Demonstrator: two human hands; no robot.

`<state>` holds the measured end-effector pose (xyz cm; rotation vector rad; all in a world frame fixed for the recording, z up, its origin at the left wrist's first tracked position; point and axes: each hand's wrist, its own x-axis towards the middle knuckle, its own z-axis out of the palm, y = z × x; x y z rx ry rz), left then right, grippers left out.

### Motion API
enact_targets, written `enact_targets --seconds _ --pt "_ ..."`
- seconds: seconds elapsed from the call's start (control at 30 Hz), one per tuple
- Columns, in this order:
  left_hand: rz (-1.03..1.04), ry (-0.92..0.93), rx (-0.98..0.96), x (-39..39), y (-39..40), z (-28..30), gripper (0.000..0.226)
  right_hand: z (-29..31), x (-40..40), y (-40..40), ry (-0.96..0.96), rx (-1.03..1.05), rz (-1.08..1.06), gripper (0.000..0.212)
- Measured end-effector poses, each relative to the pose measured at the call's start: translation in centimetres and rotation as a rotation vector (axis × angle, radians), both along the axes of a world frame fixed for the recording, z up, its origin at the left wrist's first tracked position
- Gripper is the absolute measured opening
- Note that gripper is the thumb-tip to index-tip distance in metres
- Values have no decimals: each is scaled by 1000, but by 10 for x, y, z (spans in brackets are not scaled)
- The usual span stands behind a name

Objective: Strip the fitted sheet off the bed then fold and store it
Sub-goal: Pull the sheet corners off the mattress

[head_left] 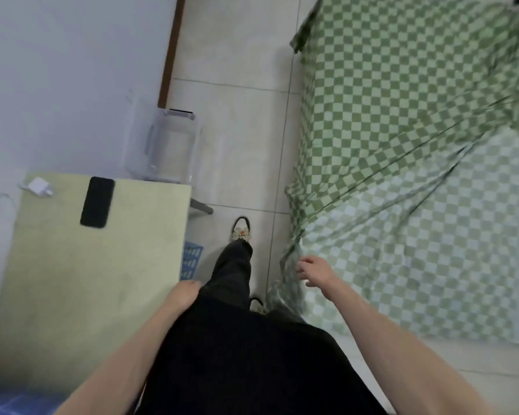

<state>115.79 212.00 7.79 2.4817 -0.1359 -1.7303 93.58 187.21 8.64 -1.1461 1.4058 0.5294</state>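
Note:
A green-and-white checked fitted sheet [402,130] covers the bed on the right. Its near part is turned back, showing the paler underside [417,253], and its near corner hangs crumpled down the bed's side. My right hand [313,269] hovers at that crumpled corner with fingers spread and relaxed, holding nothing. My left hand [183,295] hangs beside my thigh, fingers loosely curled and empty, at the edge of the pale table.
A pale yellow table [87,265] on the left carries a black phone [98,201] and a white charger [39,187]. A clear plastic bin [168,148] stands against the wall. A blue basket [192,262] sits under the table. Tiled floor runs between table and bed.

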Motion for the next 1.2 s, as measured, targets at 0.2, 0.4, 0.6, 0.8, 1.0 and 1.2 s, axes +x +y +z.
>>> enact_targets --seconds 0.2,0.4,0.6,0.8,1.0,1.2 --pt "-113 74 -135 130 -194 4 20 23 17 -72 171 14 -184 22" --pt "-272 44 -243 217 -400 33 22 37 57 -148 155 -13 -526 28" --pt "-292 45 -330 262 -550 40 24 2 114 -254 214 13 -429 27" --pt "-338 -32 -162 340 -618 45 20 2 204 -434 198 14 -334 38" --pt "-257 -70 -77 448 -682 63 25 35 318 -621 5 -97 -480 33" --pt "-405 -61 24 568 -810 34 24 4 424 -768 -74 -117 -621 31"
